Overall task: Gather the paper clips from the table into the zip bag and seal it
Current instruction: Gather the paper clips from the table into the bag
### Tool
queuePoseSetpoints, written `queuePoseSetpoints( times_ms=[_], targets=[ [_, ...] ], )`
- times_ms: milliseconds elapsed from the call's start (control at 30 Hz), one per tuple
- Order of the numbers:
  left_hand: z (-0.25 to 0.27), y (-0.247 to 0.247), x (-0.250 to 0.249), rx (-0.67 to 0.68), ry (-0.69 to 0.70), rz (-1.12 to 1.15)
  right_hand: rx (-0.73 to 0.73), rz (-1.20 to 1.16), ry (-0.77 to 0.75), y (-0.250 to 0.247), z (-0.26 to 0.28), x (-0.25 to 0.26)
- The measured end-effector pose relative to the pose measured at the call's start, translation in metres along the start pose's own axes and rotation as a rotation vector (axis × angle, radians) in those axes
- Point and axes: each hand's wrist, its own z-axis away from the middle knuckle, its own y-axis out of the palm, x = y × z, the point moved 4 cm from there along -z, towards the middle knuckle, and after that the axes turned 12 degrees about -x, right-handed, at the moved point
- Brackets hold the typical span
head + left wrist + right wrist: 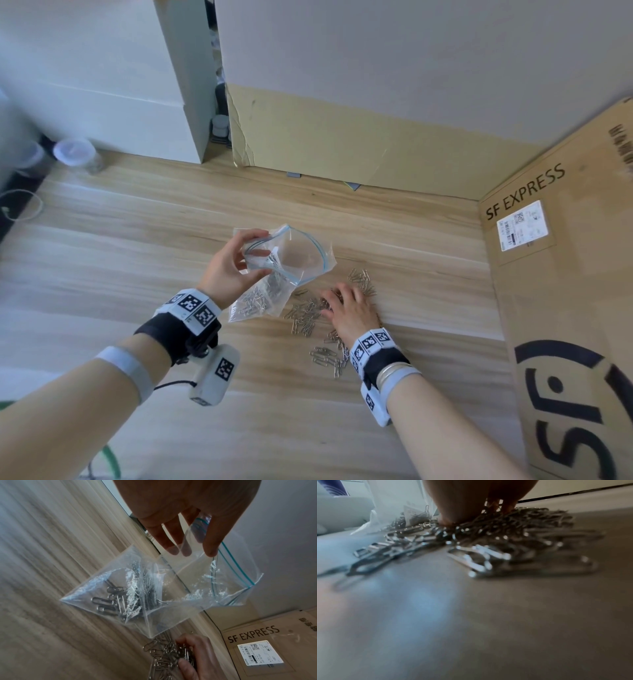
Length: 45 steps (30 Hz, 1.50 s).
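Head view, near to far: loose paper clips (pixel 329 356) strewn on table (pixel 137 240), right hand (pixel 349 310) curling onto pile, left hand (pixel 229 270) pinching open, part-filled zip bag (pixel 274 270); roughly halfway, sealing undone.

Open zip bag (pixel 291 255) beside loose paper clips (pixel 308 317)

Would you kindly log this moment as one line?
left hand: holds zip bag open | right hand: gathering paper clips | seal: pending

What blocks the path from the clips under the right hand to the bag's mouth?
Nothing visible. The left hand holds the zip bag open just beside the paper clips that the right hand rests on.
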Motion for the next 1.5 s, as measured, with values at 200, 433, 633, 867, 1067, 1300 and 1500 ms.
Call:
queuePoseSetpoints(
  times_ms=[200,433,633,867,1067,1300,1500],
  targets=[
    [0.0,0.001,0.001,0.011,-0.013,0.003,-0.078,0.016,-0.092,-0.008,-0.009,0.002],
    [-0.002,0.001,0.002,0.009,-0.014,0.016,0.055,-0.079,-0.032,-0.009,-0.017,-0.001],
    [-0.004,0.003,0.003,0.012,-0.009,0.016,-0.004,-0.177,0.026,-0.032,-0.018,-0.014],
    [-0.008,0.008,-0.004,0.027,0.052,-0.01,-0.372,-0.344,-0.16,-0.136,-0.035,0.014],
    [-0.008,0.01,-0.009,0.042,0.076,-0.032,-0.27,-0.266,-0.473,-0.14,-0.063,0.08],
    [-0.007,0.006,-0.009,0.05,0.085,-0.049,-0.149,-0.43,-0.361,-0.125,-0.066,0.073],
    [-0.007,0.003,-0.006,0.02,0.062,-0.065,-0.391,-0.686,0.145,-0.109,-0.052,-0.013]
  ],
)
